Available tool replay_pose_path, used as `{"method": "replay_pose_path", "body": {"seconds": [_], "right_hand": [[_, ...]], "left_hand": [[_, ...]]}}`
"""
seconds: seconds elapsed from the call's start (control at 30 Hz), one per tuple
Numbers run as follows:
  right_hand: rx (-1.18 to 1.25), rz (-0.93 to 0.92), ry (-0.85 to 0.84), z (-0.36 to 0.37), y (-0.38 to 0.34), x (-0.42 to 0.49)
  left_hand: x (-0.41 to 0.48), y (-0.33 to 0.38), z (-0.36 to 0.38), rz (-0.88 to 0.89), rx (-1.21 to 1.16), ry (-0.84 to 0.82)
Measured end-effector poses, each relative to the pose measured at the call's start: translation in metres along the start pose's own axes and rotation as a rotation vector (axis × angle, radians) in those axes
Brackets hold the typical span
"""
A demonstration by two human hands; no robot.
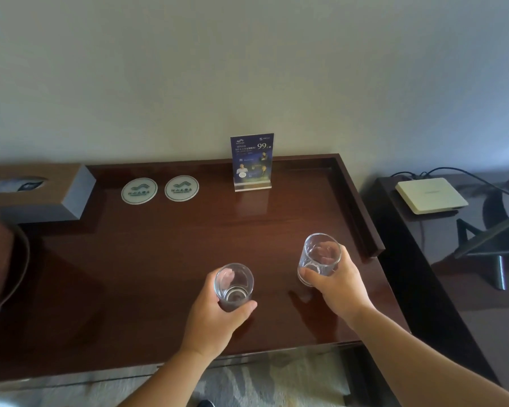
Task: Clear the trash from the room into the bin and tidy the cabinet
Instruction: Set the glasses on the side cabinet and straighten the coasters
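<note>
Pale wall [159, 69] behind, dark glossy cabinet top [188, 245] below, with a raised lip along its back and right edges. Holds one empty glass in each hand over the near half of that top. Grips left glass [234, 286] with left hand [209, 315], fingers curled round the far side, thumb across the near side, mouth tilted towards the camera. Grips right glass [321, 257] with right hand [338, 286], thumb on its left side, further back and nearer the right lip, also tilted. Cannot tell whether either base touches the wood. Glasses well apart. At the back, near the wall: tissue box [41, 192] far left, coasters [139, 190] side by side, upright card stand [252, 161] right of them. Beyond the right edge, a lower table [409, 230] with a white box [431, 195] and cables.
</note>
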State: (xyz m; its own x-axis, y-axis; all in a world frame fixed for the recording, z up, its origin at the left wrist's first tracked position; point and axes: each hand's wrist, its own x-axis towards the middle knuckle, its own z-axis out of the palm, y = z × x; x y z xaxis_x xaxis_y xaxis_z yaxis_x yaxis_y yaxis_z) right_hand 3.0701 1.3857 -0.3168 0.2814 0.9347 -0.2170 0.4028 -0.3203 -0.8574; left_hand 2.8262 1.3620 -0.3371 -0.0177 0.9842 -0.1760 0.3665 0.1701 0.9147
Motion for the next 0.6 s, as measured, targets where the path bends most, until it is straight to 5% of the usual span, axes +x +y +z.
{"method": "replay_pose_path", "body": {"seconds": [0.6], "right_hand": [[-0.001, -0.201, -0.16, 0.117, -0.142, 0.037]], "left_hand": [[0.075, 0.021, -0.195, -0.053, 0.022, 0.324]]}}
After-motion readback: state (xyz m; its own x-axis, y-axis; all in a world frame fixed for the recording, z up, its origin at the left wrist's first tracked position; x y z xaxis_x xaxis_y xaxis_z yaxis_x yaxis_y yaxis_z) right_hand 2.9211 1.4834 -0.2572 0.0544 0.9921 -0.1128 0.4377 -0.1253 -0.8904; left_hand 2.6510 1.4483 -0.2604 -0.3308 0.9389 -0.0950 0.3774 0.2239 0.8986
